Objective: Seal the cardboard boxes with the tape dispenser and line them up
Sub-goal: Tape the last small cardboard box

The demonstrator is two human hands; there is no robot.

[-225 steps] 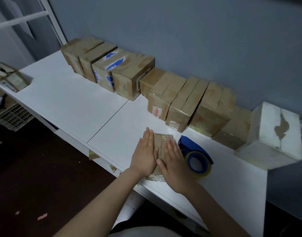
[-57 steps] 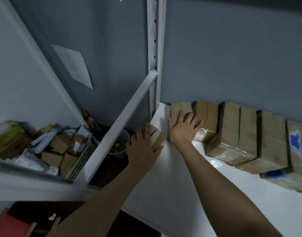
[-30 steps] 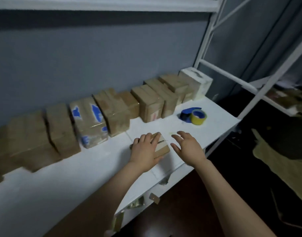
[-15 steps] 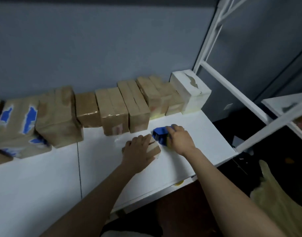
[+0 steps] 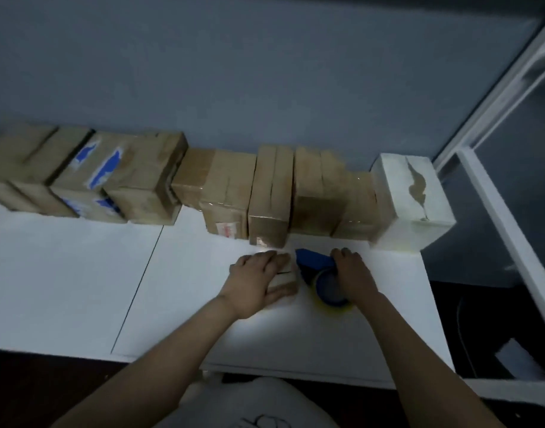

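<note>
A small cardboard box lies on the white table, just in front of the row of boxes. My left hand lies over its top and left side, fingers pointing away from me. Right beside it sits the blue tape dispenser with a yellowish tape roll. My right hand grips the dispenser from its right side, fingers curled over it. A row of taped cardboard boxes stands along the grey wall.
A white box with a torn top ends the row at the right. Two boxes at the left carry blue tape patches. A white shelf frame rises to the right of the table's edge. A seam runs across the tabletop.
The view has swung from the table's left end back to the right end. My left hand carried the small box here and set it down; my right hand has taken hold of the tape dispenser.
</note>
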